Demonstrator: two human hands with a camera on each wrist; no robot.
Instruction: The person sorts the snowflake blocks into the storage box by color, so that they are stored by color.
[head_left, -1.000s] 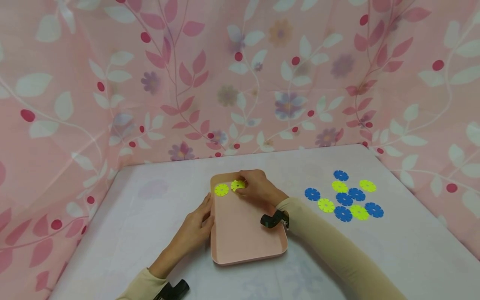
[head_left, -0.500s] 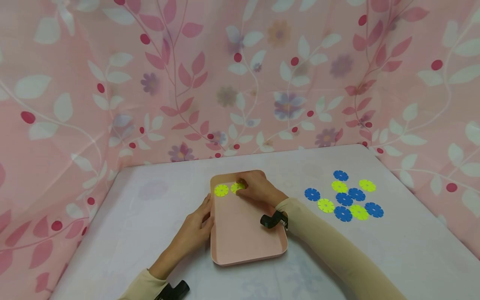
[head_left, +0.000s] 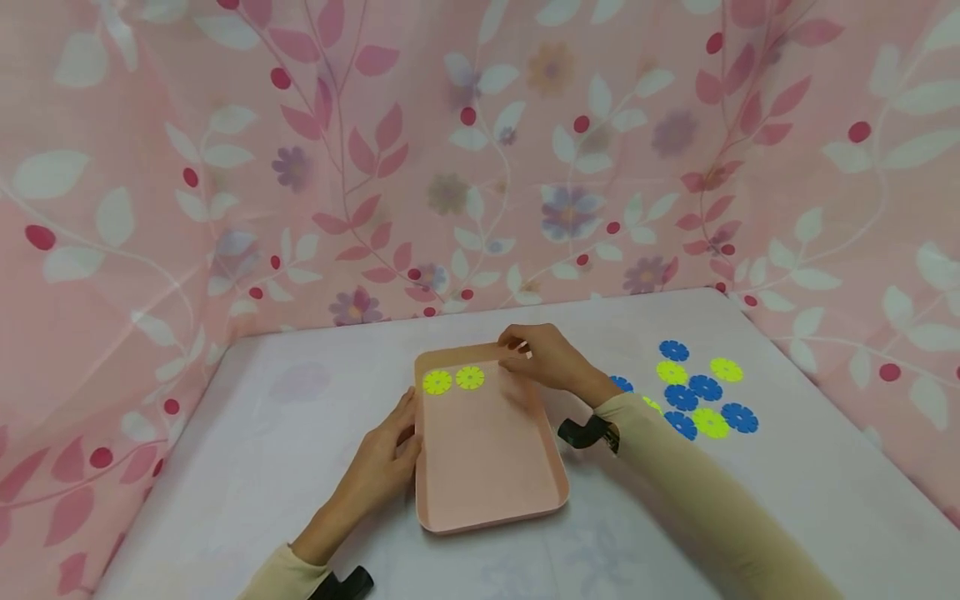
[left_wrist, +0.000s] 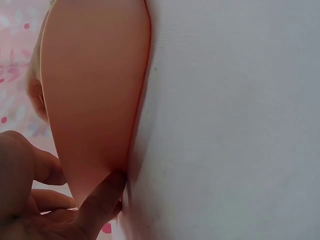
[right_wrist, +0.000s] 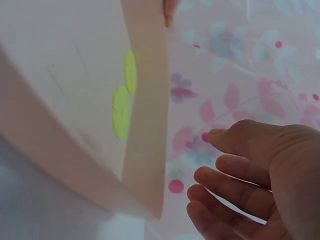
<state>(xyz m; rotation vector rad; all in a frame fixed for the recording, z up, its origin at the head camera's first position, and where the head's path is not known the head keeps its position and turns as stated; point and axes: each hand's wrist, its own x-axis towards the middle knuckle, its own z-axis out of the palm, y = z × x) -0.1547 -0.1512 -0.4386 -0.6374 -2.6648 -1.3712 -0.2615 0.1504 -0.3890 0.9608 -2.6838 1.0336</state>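
Observation:
A pink tray lies on the table with two yellow notched flower-shaped discs side by side at its far left end. My left hand rests along the tray's left outer side. In the left wrist view, the fingers touch the tray's outer wall. My right hand is over the tray's far right corner, thumb and fingers apart. The right wrist view shows that hand holding nothing, with its fingers loosely bent beside the tray's rim.
Right of the tray, blue notched discs and yellow notched discs lie scattered on the white table. My right forearm covers part of a few. A pink flowered cloth hangs behind the table and along both sides.
My right hand has let go of the second yellow disc, leaving it flat in the tray beside the first, and moved right. The left hand stays at the tray's side.

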